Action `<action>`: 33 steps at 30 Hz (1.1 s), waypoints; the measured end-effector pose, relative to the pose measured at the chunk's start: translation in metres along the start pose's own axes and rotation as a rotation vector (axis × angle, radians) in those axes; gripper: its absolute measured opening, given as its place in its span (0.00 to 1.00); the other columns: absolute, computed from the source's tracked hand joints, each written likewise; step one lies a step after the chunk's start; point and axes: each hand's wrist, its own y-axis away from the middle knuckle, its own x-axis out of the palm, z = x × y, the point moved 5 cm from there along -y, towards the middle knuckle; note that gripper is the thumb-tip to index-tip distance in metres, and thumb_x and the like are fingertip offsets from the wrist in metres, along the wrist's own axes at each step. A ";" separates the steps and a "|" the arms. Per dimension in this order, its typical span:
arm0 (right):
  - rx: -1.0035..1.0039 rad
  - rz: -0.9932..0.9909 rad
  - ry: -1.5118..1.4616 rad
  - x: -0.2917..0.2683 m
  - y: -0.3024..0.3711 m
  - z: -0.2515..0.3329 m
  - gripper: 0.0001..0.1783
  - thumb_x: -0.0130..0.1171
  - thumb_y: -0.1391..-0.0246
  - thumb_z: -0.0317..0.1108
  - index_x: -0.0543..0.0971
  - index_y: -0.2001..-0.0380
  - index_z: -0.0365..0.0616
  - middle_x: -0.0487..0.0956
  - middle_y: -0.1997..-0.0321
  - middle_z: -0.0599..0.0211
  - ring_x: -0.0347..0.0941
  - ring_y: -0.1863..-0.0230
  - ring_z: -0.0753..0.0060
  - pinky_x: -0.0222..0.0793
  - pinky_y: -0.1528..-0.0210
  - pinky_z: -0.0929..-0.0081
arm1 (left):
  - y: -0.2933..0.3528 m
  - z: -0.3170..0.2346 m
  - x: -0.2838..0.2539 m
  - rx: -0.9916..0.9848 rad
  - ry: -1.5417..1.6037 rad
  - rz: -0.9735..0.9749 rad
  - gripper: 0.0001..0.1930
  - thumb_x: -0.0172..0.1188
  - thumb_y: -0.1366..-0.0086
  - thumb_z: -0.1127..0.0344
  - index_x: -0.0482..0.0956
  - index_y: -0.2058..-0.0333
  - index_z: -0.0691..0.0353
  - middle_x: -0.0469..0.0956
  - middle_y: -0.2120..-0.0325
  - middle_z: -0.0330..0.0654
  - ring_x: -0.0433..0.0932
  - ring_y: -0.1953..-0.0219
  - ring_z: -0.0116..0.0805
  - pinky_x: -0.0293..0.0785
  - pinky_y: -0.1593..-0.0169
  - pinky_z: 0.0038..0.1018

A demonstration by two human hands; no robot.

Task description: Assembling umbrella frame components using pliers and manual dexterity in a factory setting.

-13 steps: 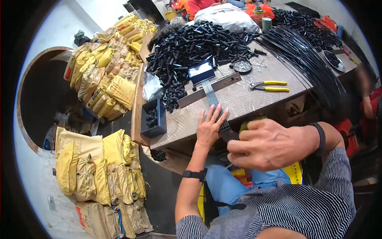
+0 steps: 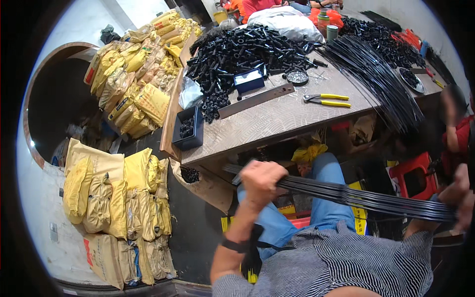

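Observation:
My left hand [image 2: 263, 182] is closed round a long bundle of thin black rods [image 2: 368, 198], close to its left end. The bundle lies almost level over my lap, sloping down to the right, with a bunched band near its middle. Paler tips stick out left of my left hand. My right hand [image 2: 461, 199] is at the bundle's right end, by the picture's rim. It is smeared by motion, so its fingers' grip is unclear. In front of me on the table [image 2: 277, 116] lie a flat metal bar [image 2: 257, 100] and yellow-handled pliers [image 2: 326, 100].
A heap of black tubular parts [image 2: 247, 52], a dark blue box [image 2: 249, 80], a small round dish [image 2: 297, 77] and loose black rods [image 2: 368, 72] cover the table's back. A bin [image 2: 189, 141] stands at its left corner. Yellow sacks [image 2: 101, 198] are stacked left; a red stool [image 2: 413, 173] stands right.
The rod bundle has left the table and metal bar and swung crosswise over my lap. My left hand has come nearer and closed on it; my right hand has moved far right.

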 end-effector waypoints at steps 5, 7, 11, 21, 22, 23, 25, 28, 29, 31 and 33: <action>0.609 -0.196 -0.266 0.136 0.015 -0.137 0.11 0.64 0.59 0.35 0.74 0.74 0.43 0.73 0.69 0.63 0.73 0.69 0.67 0.70 0.68 0.74 | -0.011 0.085 -0.055 0.111 -0.593 0.353 0.15 0.64 0.68 0.51 0.71 0.87 0.52 0.68 0.81 0.33 0.70 0.71 0.29 0.64 0.71 0.28; 0.988 -0.058 -0.418 0.232 0.025 -0.186 0.25 0.61 0.58 0.30 0.66 0.55 0.42 0.71 0.60 0.54 0.71 0.55 0.59 0.68 0.57 0.67 | -0.009 0.105 -0.040 0.311 -0.626 0.545 0.12 0.59 0.60 0.53 0.73 0.86 0.53 0.72 0.82 0.33 0.73 0.75 0.31 0.68 0.73 0.28; 0.929 0.284 -0.751 0.429 0.051 -0.257 0.25 0.45 0.60 0.23 0.67 0.53 0.36 0.74 0.60 0.49 0.70 0.57 0.58 0.65 0.57 0.69 | 0.000 0.072 0.050 0.409 -0.596 1.138 0.18 0.61 0.62 0.43 0.78 0.84 0.53 0.77 0.83 0.36 0.79 0.73 0.35 0.72 0.76 0.29; 0.817 0.031 -1.160 0.375 -0.022 -0.223 0.18 0.56 0.51 0.36 0.72 0.58 0.39 0.77 0.63 0.65 0.72 0.62 0.74 0.65 0.56 0.79 | 0.024 -0.012 0.086 0.534 -0.214 1.181 0.22 0.62 0.65 0.40 0.74 0.90 0.55 0.73 0.89 0.36 0.76 0.80 0.32 0.63 0.79 0.28; 0.771 -0.094 -1.156 0.355 -0.039 -0.220 0.15 0.55 0.50 0.36 0.73 0.60 0.38 0.77 0.65 0.65 0.71 0.63 0.76 0.65 0.58 0.79 | 0.028 -0.012 0.089 0.502 -0.198 1.245 0.22 0.62 0.66 0.40 0.73 0.91 0.55 0.72 0.90 0.36 0.75 0.82 0.32 0.62 0.79 0.28; 0.724 -0.218 -1.145 0.337 -0.052 -0.220 0.13 0.54 0.48 0.36 0.74 0.63 0.37 0.76 0.67 0.66 0.71 0.64 0.77 0.65 0.59 0.79 | 0.028 -0.014 0.090 0.471 -0.183 1.306 0.22 0.61 0.66 0.41 0.72 0.92 0.55 0.71 0.91 0.36 0.74 0.84 0.32 0.61 0.80 0.28; 0.748 -0.264 -1.078 0.337 -0.048 -0.216 0.11 0.52 0.48 0.35 0.75 0.69 0.36 0.76 0.71 0.66 0.70 0.66 0.79 0.66 0.61 0.78 | 0.033 -0.018 0.093 0.452 -0.147 1.410 0.19 0.61 0.64 0.47 0.72 0.88 0.57 0.73 0.88 0.38 0.74 0.81 0.30 0.61 0.79 0.27; 0.834 -0.148 -0.778 0.334 -0.026 -0.218 0.12 0.49 0.46 0.33 0.75 0.63 0.36 0.79 0.66 0.60 0.75 0.63 0.72 0.69 0.59 0.76 | 0.026 -0.044 0.055 0.671 -0.061 0.718 0.09 0.57 0.53 0.62 0.72 0.78 0.61 0.73 0.77 0.37 0.72 0.69 0.27 0.63 0.72 0.24; 0.833 -0.155 -0.777 0.333 -0.029 -0.218 0.12 0.49 0.46 0.33 0.75 0.63 0.36 0.79 0.66 0.60 0.75 0.63 0.72 0.69 0.59 0.76 | 0.031 -0.042 0.034 0.482 0.075 0.460 0.06 0.57 0.50 0.64 0.73 0.76 0.60 0.73 0.76 0.36 0.72 0.68 0.28 0.65 0.67 0.24; 0.752 -0.316 -0.912 0.330 -0.035 -0.219 0.13 0.49 0.45 0.35 0.75 0.62 0.37 0.79 0.67 0.58 0.76 0.66 0.70 0.69 0.64 0.76 | 0.058 -0.006 0.007 0.053 0.184 0.081 0.07 0.57 0.47 0.66 0.74 0.71 0.63 0.74 0.74 0.40 0.72 0.67 0.27 0.66 0.62 0.21; 0.764 -0.381 -0.997 0.341 -0.042 -0.217 0.12 0.50 0.46 0.34 0.75 0.62 0.38 0.79 0.69 0.58 0.75 0.67 0.69 0.68 0.66 0.75 | 0.085 0.023 0.025 -0.777 0.562 -0.280 0.15 0.52 0.39 0.61 0.70 0.60 0.66 0.75 0.68 0.41 0.71 0.65 0.26 0.66 0.60 0.21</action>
